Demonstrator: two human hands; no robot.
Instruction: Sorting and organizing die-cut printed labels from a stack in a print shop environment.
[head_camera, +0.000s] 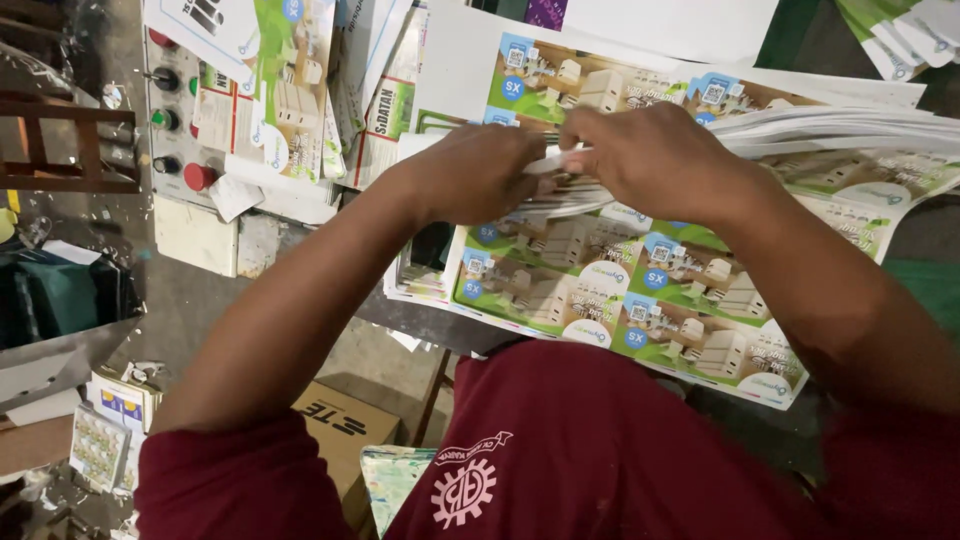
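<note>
Above the tabletop (420, 325), a sheaf of sheets (850, 130) held edge-on. Left hand (480, 175) and right hand (650, 160) both pinch its near end. Beneath: printed stack (620, 300). Left: button panel (175, 120). Floor: carton (345, 430).

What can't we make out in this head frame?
- Fingertips of left hand and right hand: curled under, hidden in the sheet stack.
- Stack's right end: cut off by frame edge.
- Printed sheets underneath: partly covered by both arms.
- Control panel: half covered by sheets.
</note>
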